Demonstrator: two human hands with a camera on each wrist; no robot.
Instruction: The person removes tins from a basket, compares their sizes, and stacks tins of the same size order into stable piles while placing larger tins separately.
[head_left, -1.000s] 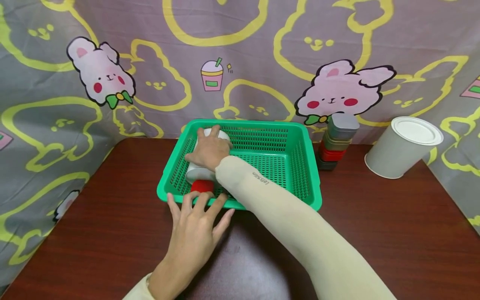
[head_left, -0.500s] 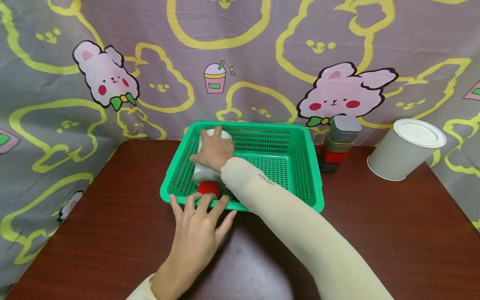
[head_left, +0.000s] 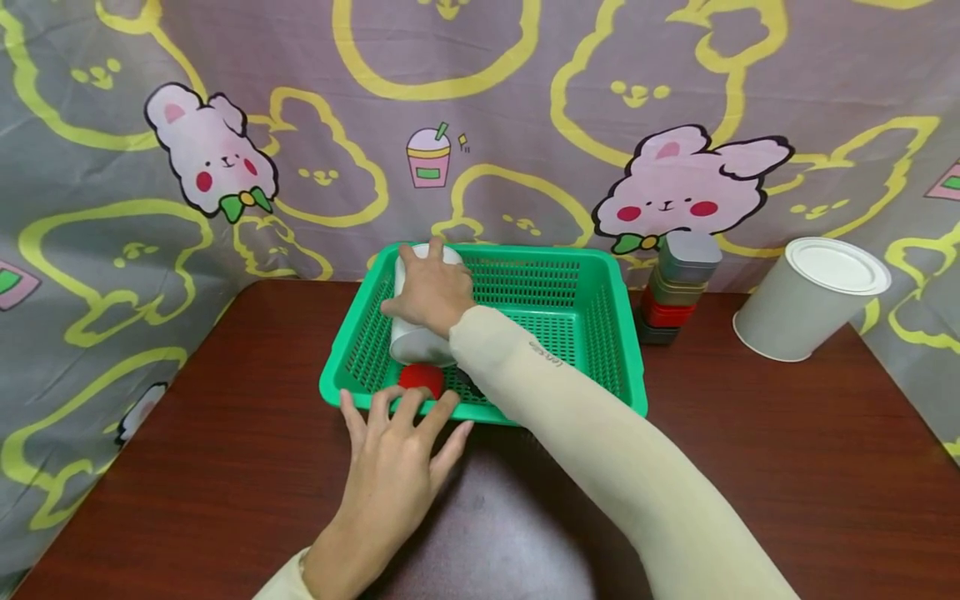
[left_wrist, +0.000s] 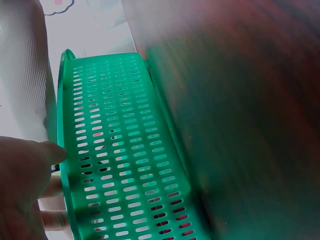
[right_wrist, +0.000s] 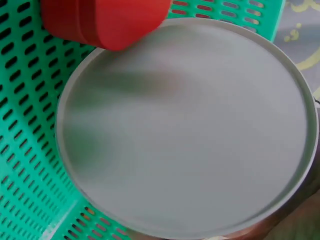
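Observation:
In the head view, my right hand [head_left: 431, 287] grips a white cylindrical can [head_left: 420, 343] from above, fingers spread round its side. The can leans at the left end of the green plastic basket [head_left: 632, 367], its top reaching the back rim. Its round base [right_wrist: 190, 130] fills much of the right wrist view. Beside that base is a red rounded box [right_wrist: 132, 22], inside the basket near the front wall. My left hand [head_left: 393, 454] holds the basket's front rim, fingers hooked over it. The left wrist view shows those fingers [left_wrist: 52, 220] passing behind the rim.
Right of the basket stands a stack of small tins [head_left: 678, 287] in grey, gold, red and black. A larger white lidded can [head_left: 810, 304] is farther right. A dark object [head_left: 468, 382] lies in the basket near my right forearm. Patterned cloth [head_left: 510, 108] hangs behind the brown table [head_left: 750, 450].
My right hand has shifted the white can up and toward the back of the basket, and more of the red box shows. The left hand stays on the front rim.

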